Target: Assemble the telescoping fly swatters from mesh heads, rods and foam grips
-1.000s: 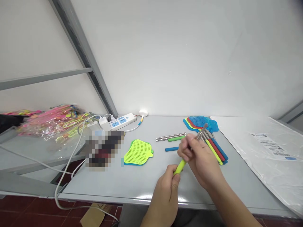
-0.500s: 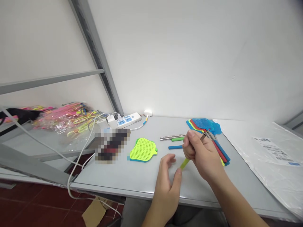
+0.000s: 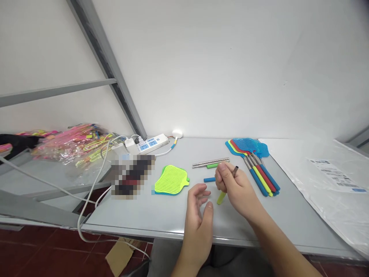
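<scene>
My right hand is closed around a fly swatter handle with a yellow-green grip sticking out below and the end of a metal rod showing above. Most of the handle is hidden in the fist. My left hand is beside it, fingers loosely bent and apart, holding nothing. Loose perforated swatter heads, yellow-green on top, lie stacked to the left. Behind my right hand are metal rods, a green grip and a blue grip. Several whole fly swatters lie fanned to the right.
A white plastic sheet with a label covers the table's right end. At the back left stands a power strip, near a blurred-out object. A white cable hangs over the edge. Bagged colourful items fill a side shelf.
My left hand has come away from the lower end of the yellow-green grip and moved slightly left. My right hand still holds the handle, now a little more upright.
</scene>
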### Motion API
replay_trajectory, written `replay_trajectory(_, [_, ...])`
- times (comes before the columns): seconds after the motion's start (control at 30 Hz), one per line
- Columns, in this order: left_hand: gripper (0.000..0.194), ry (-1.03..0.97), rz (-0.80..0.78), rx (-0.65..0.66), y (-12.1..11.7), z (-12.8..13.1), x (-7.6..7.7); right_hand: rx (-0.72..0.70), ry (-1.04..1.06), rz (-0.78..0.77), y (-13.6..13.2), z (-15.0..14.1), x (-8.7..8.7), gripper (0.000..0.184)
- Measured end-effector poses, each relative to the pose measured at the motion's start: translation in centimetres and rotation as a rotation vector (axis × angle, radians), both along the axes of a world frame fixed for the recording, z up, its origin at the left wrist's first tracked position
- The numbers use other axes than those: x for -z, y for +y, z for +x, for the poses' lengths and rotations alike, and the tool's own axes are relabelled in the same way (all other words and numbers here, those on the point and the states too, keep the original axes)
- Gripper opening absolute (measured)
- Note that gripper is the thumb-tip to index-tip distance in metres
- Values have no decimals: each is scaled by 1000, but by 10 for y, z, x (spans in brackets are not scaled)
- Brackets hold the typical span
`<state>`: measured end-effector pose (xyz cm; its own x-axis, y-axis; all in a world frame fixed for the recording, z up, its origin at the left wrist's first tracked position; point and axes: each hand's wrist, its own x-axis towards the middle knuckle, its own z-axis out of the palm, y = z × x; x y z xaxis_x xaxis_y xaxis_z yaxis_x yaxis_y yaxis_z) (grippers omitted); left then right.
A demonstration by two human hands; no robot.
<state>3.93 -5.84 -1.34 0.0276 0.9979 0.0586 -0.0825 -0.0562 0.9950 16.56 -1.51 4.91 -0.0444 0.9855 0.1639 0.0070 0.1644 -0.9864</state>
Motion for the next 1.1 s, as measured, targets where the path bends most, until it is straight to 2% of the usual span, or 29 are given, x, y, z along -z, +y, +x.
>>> replay_trajectory(0.4, [31,-33,32,21,2,1,1,-88,-39,-96,-4,0,0,40])
replay_trajectory(0.57, [32,-41,14,8,2,3,0,-98,-69,-90,-5,-1,-1,41])
replay_trajectory(0.87, [29,-68,93,32,4,4,3,-121,-128,-48,-5,-2,0,41])
replay_trajectory(1.1, [28,-156,83,71,4,4,-2,-135,-223,-13,-12,-12,-4,38])
